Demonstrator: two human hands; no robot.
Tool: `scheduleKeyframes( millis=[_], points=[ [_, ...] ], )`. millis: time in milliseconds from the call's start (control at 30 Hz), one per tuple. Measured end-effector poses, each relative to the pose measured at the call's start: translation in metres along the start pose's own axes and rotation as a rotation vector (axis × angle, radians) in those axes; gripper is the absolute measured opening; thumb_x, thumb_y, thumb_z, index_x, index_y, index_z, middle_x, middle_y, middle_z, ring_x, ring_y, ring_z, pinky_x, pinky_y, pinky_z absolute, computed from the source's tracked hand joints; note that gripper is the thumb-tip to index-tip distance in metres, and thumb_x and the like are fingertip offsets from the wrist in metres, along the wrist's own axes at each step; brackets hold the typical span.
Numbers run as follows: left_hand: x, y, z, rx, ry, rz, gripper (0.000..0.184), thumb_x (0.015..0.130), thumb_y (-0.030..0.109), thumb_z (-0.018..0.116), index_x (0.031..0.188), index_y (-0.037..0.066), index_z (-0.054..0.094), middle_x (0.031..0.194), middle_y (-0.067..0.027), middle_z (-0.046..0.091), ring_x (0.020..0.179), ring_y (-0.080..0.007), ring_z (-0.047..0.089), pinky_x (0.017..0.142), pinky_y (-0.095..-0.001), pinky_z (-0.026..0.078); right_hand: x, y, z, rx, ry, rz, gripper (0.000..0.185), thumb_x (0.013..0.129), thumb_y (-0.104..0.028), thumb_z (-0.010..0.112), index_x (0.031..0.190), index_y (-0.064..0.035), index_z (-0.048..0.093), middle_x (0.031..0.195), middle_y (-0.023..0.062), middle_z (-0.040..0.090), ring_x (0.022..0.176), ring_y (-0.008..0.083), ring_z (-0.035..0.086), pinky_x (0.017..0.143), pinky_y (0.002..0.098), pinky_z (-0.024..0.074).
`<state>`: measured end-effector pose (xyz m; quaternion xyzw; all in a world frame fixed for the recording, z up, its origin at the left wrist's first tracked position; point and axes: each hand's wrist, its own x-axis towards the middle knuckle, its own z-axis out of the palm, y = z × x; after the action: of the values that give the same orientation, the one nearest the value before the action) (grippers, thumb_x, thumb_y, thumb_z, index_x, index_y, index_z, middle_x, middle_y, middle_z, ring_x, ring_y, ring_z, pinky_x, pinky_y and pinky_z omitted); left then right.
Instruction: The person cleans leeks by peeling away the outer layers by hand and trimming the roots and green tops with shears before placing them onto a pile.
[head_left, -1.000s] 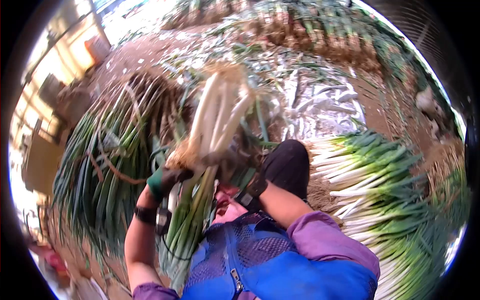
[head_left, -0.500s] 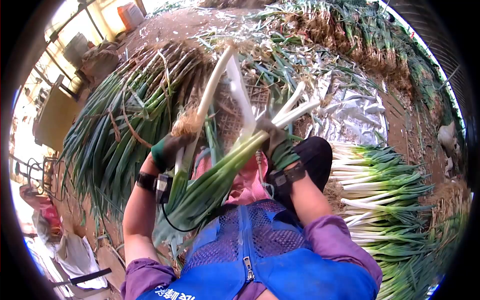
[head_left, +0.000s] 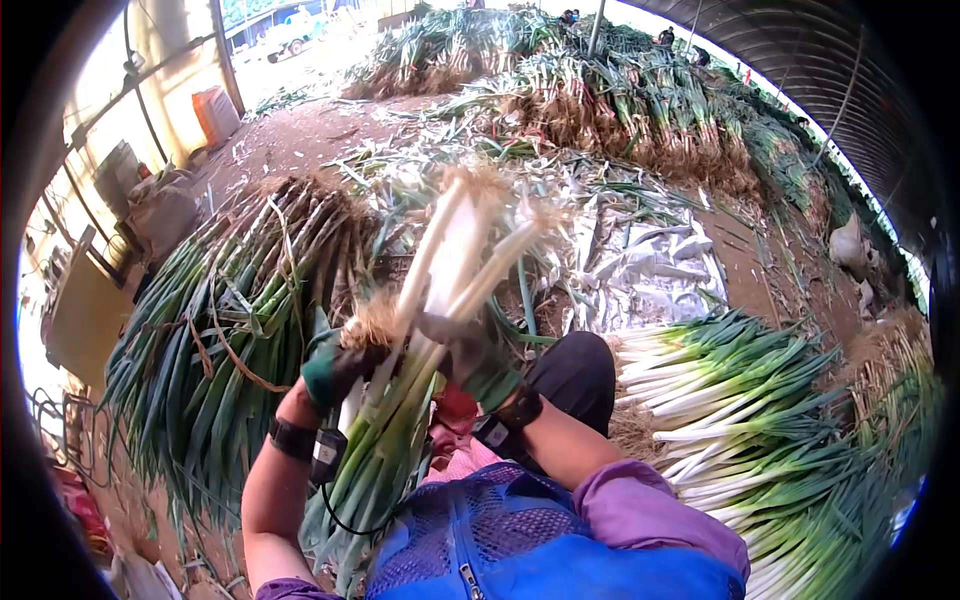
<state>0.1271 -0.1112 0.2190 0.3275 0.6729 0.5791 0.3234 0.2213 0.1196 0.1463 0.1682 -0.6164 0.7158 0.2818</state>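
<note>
My left hand [head_left: 338,368], in a dark glove with a green cuff, is closed around a bunch of long green onions [head_left: 455,265]. Their white shanks and hairy roots point up and away, while the green leaves hang down over my lap. One root tuft [head_left: 372,325] sticks up right at the left hand. My right hand [head_left: 475,362], gloved alike and smeared by motion, is closed on the white shanks from the right side. Its fingertips are partly hidden. To the left lies a large heap of untrimmed green onions [head_left: 215,290] with dry brown outer skins.
Cleaned green onions [head_left: 730,400] lie in a row at my right, white ends toward me. Beyond my knee spreads a crumpled white sheet [head_left: 650,265] with leaf scraps. More onion bundles [head_left: 640,110] are piled at the back. An orange-and-white sack [head_left: 215,115] stands by the left wall.
The right hand has moved left toward the left hand, bringing its onions together with the others, roots up. The view has tilted up, showing more of the background.
</note>
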Motion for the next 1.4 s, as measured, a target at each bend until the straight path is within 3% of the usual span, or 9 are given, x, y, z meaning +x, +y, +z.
scheduleKeyframes(
  millis=[67, 133, 200, 500, 633, 800, 967, 1067, 1400],
  points=[
    [0.022, 0.015, -0.013, 0.713, 0.033, 0.694, 0.025, 0.100, 0.019, 0.055, 0.115, 0.002, 0.064, 0.098, -0.0097, 0.070, 0.090, -0.0198, 0.067, 0.080, -0.0326, 0.053, 0.010, -0.021, 0.023, 0.268, 0.121, 0.532, 0.032, 0.095, -0.028, 0.070, 0.111, -0.0006, 0.067, 0.098, 0.0065, 0.071, 0.091, 0.0166, 0.067, 0.082, 0.0303, 0.0548],
    [0.047, 0.033, -0.022, 0.952, 0.106, 0.959, 0.028, 0.101, 0.022, 0.054, 0.117, 0.001, 0.063, 0.102, -0.0101, 0.069, 0.084, -0.0180, 0.065, 0.076, -0.0339, 0.054, 0.008, -0.040, 0.049, 0.149, 0.110, 0.514, 0.024, 0.094, -0.022, 0.071, 0.110, -0.0040, 0.068, 0.090, 0.0008, 0.068, 0.082, 0.0110, 0.062, 0.075, 0.0288, 0.0525],
    [0.047, 0.072, 0.008, 0.163, 0.139, 0.169, 0.025, 0.100, 0.018, 0.055, 0.115, 0.000, 0.063, 0.107, -0.0124, 0.069, 0.095, -0.0196, 0.066, 0.085, -0.0343, 0.053, -0.005, -0.031, 0.069, 0.029, 0.015, 0.447, 0.036, 0.090, -0.030, 0.076, 0.112, -0.0037, 0.065, 0.095, 0.0019, 0.067, 0.087, 0.0135, 0.062, 0.080, 0.0317, 0.0529],
    [0.063, 0.011, -0.003, 0.528, 0.084, 0.416, 0.028, 0.097, 0.014, 0.056, 0.121, 0.001, 0.062, 0.118, -0.0090, 0.067, 0.113, -0.0256, 0.061, 0.100, -0.0391, 0.046, -0.008, -0.032, 0.065, 0.086, 0.031, 0.495, 0.041, 0.087, -0.026, 0.078, 0.116, -0.0013, 0.063, 0.102, 0.0058, 0.070, 0.093, 0.0144, 0.065, 0.085, 0.0339, 0.0536],
    [0.049, 0.001, -0.042, 0.819, 0.084, 0.587, 0.020, 0.093, 0.008, 0.057, 0.111, 0.003, 0.063, 0.099, -0.0070, 0.068, 0.090, -0.0178, 0.065, 0.077, -0.0331, 0.054, -0.012, -0.045, 0.058, 0.361, 0.189, 0.604, 0.031, 0.084, -0.017, 0.079, 0.109, -0.0032, 0.067, 0.094, 0.0029, 0.068, 0.086, 0.0138, 0.065, 0.082, 0.0308, 0.0542],
    [0.016, 0.049, -0.033, -0.236, 0.484, 0.025, 0.016, 0.086, 0.018, 0.063, 0.092, 0.003, 0.066, 0.075, -0.0041, 0.063, 0.064, -0.0148, 0.058, 0.061, -0.0285, 0.046, -0.030, -0.029, 0.029, 0.341, 0.352, 0.579, 0.031, 0.080, -0.004, 0.072, 0.109, 0.0019, 0.062, 0.091, 0.0050, 0.067, 0.084, 0.0149, 0.065, 0.082, 0.0294, 0.0539],
    [0.047, 0.018, -0.053, 0.045, 0.365, -0.151, 0.020, 0.085, 0.023, 0.064, 0.093, 0.005, 0.065, 0.083, -0.0071, 0.063, 0.072, -0.0181, 0.062, 0.065, -0.0308, 0.052, -0.028, -0.048, 0.056, 0.303, 0.093, 0.489, 0.025, 0.085, -0.014, 0.071, 0.106, -0.0001, 0.065, 0.092, 0.0085, 0.068, 0.087, 0.0201, 0.067, 0.079, 0.0317, 0.0551],
    [0.077, -0.027, -0.045, 1.670, 0.209, 0.962, 0.028, 0.086, 0.009, 0.062, 0.113, 0.003, 0.065, 0.112, -0.0153, 0.064, 0.109, -0.0322, 0.061, 0.094, -0.0440, 0.051, -0.013, -0.038, 0.087, -0.304, -0.087, 0.275, 0.035, 0.090, -0.038, 0.071, 0.106, -0.0070, 0.069, 0.089, 0.0152, 0.071, 0.086, 0.0297, 0.070, 0.075, 0.0392, 0.0549],
    [0.041, 0.042, 0.016, 0.944, -0.024, 0.911, 0.043, 0.086, 0.003, 0.059, 0.129, -0.006, 0.056, 0.130, -0.0242, 0.058, 0.120, -0.0397, 0.058, 0.106, -0.0453, 0.044, -0.009, -0.005, 0.070, 0.436, 0.069, 0.603, 0.038, 0.084, -0.018, 0.081, 0.115, -0.0034, 0.067, 0.105, 0.0041, 0.069, 0.097, 0.0158, 0.064, 0.090, 0.0340, 0.0520]
  ],
)
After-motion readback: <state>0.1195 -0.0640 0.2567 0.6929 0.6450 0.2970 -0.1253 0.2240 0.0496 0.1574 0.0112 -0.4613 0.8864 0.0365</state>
